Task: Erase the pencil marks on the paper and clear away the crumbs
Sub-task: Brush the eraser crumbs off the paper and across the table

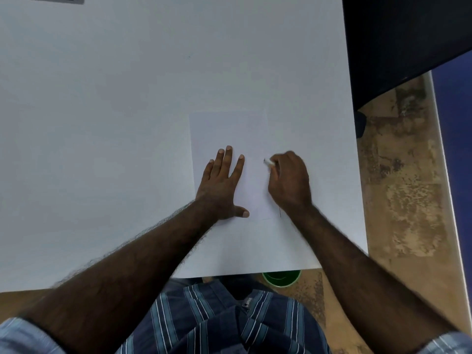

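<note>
One paper (229, 134) lies on the white bench (102, 123), near its right edge. The left hand (221, 186) presses flat on the paper's lower left, fingers straight and spread. The right hand (290, 181) sits at the paper's right edge, its grip curled round one small white eraser (268, 163), whose tip pokes out leftward over the sheet. One short pencil line (280, 212) shows beside the right wrist.

There is one view only, from the camera on my head, looking steeply down and a little forward. It sits close above the tabletop (127, 98), which fills most of the picture. My forearms reach in from the bottom edge, my striped shirt (217, 323) lies directly below, and the floor (398, 200) shows along the right.
</note>
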The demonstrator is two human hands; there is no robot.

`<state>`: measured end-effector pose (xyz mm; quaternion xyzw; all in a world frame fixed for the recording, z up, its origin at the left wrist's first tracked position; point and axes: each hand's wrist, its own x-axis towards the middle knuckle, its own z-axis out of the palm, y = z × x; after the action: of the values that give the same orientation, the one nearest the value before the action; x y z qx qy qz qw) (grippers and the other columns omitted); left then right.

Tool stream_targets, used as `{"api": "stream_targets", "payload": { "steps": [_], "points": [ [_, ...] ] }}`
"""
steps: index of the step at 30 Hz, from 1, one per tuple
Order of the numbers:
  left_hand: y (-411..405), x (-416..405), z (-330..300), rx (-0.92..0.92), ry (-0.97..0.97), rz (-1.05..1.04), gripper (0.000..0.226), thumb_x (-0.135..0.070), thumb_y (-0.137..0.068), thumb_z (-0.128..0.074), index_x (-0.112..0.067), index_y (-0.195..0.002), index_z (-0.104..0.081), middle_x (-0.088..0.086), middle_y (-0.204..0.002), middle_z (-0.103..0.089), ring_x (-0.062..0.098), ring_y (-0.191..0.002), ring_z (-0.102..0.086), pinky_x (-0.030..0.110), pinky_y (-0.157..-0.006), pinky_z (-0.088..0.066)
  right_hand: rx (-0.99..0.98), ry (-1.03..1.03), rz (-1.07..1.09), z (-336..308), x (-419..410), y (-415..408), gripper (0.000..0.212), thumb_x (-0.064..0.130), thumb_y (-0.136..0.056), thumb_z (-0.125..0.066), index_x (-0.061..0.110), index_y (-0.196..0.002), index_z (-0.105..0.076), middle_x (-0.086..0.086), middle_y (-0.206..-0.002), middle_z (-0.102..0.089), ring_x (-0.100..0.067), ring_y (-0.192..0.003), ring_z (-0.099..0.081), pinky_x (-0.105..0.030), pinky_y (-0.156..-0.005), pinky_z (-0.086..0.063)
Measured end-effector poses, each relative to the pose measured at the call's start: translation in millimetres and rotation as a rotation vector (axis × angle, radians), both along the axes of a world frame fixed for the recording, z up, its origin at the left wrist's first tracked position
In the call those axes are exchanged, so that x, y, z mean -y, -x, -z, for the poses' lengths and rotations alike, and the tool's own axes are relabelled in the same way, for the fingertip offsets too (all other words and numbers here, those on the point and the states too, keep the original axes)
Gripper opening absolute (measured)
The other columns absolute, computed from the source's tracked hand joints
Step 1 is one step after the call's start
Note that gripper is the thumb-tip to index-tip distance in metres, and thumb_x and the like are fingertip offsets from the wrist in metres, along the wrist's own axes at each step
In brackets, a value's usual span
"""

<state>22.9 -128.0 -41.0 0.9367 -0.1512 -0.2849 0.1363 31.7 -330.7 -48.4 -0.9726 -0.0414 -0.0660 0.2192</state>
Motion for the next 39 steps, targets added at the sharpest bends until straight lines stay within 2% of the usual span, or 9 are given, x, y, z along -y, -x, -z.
{"api": "stream_targets", "payload": {
  "steps": [5,8,15,19,21,25,31,35,39],
  "points": [
    [0.9,0.5,0.0,0.024,-0.004,0.005,0.15,-0.078,-0.067,-0.077,-0.022,-0.16,0.026,0.011,-0.162,0.043,0.03,-0.151,0.036,0.046,-0.126,0.013,-0.091,0.071,-0.071,-8.2,8.0,79.3,0.018,0.008,-0.095,-0.057,0.008,-0.106,-0.072,-0.008,-0.095,-0.066,-0.029,-0.087,-0.059,-0.042,-0.078,-0.047],
    [1.1,2.6,-2.1,0.024,-0.021,0.007,0.15,-0.077,-0.067,-0.078,-0.021,-0.161,0.025,0.013,-0.161,0.043,0.032,-0.152,0.034,0.048,-0.127,0.01,-0.055,0.076,0.055,-14.0,24.7,66.3,0.012,0.009,-0.097,-0.058,0.01,-0.102,-0.069,-0.007,-0.094,-0.065,-0.029,-0.088,-0.06,-0.043,-0.081,-0.047],
    [-4.7,4.2,-15.2,0.002,-0.066,0.038,0.145,-0.079,-0.07,-0.074,-0.016,-0.163,0.016,0.016,-0.165,0.034,0.036,-0.154,0.028,0.05,-0.129,0.003,-0.024,-0.235,0.256,-38.1,5.4,51.2,0.012,0.008,-0.095,-0.074,0.012,-0.105,-0.07,0.001,-0.103,-0.064,-0.015,-0.094,-0.057,-0.028,-0.083,-0.049],
    [-17.0,8.7,-20.5,0.118,-0.033,0.08,0.124,-0.071,-0.081,-0.071,-0.006,-0.165,-0.006,0.017,-0.169,0.024,0.034,-0.157,0.02,0.048,-0.129,-0.003,-0.173,-0.301,0.222,-27.6,-22.4,67.2,0.03,0.007,-0.099,-0.07,0.013,-0.129,-0.07,0.003,-0.105,-0.063,-0.011,-0.095,-0.059,-0.028,-0.087,-0.055],
    [-19.7,10.0,-17.4,0.112,0.007,0.07,0.126,-0.065,-0.08,-0.076,-0.011,-0.166,-0.001,0.016,-0.17,0.022,0.033,-0.158,0.018,0.048,-0.13,-0.006,-0.19,-0.267,0.153,-21.3,-33.7,72.6,0.032,0.011,-0.102,-0.066,0.01,-0.134,-0.069,-0.001,-0.109,-0.067,-0.014,-0.101,-0.061,-0.026,-0.09,-0.053],
    [-19.1,8.2,-5.8,0.077,-0.039,0.104,0.131,-0.078,-0.079,-0.066,-0.019,-0.164,0.013,0.014,-0.167,0.031,0.036,-0.155,0.026,0.052,-0.129,-0.001,-0.202,-0.101,0.127,-10.8,-41.1,69.2,0.022,0.01,-0.094,-0.07,0.007,-0.114,-0.078,-0.008,-0.104,-0.071,-0.026,-0.096,-0.065,-0.038,-0.084,-0.059],
    [-29.5,6.2,-4.1,0.038,-0.06,0.078,0.139,-0.088,-0.071,-0.065,-0.028,-0.162,0.022,0.015,-0.162,0.041,0.036,-0.151,0.034,0.054,-0.126,0.009,-0.18,-0.024,0.019,-8.0,-38.8,71.6,0.01,0.008,-0.091,-0.079,0.007,-0.1,-0.077,-0.008,-0.097,-0.07,-0.025,-0.089,-0.066,-0.031,-0.079,-0.053],
    [-33.9,6.9,-3.5,0.011,-0.076,0.069,0.146,-0.086,-0.065,-0.072,-0.031,-0.16,0.024,0.015,-0.16,0.043,0.037,-0.15,0.036,0.056,-0.124,0.011,-0.114,-0.02,-0.008,0.0,-25.9,37.7,0.01,0.006,-0.099,-0.065,0.005,-0.096,-0.074,-0.012,-0.094,-0.067,-0.031,-0.087,-0.063,-0.044,-0.081,-0.055],
    [-34.3,6.2,-5.6,0.0,-0.061,0.073,0.145,-0.083,-0.067,-0.074,-0.031,-0.161,0.024,0.015,-0.16,0.043,0.037,-0.15,0.037,0.055,-0.123,0.013,-0.068,-0.013,0.138,4.2,-11.5,-13.6,0.012,0.009,-0.098,-0.062,0.006,-0.094,-0.072,-0.013,-0.092,-0.066,-0.034,-0.086,-0.063,-0.044,-0.081,-0.052]
  ]
}}
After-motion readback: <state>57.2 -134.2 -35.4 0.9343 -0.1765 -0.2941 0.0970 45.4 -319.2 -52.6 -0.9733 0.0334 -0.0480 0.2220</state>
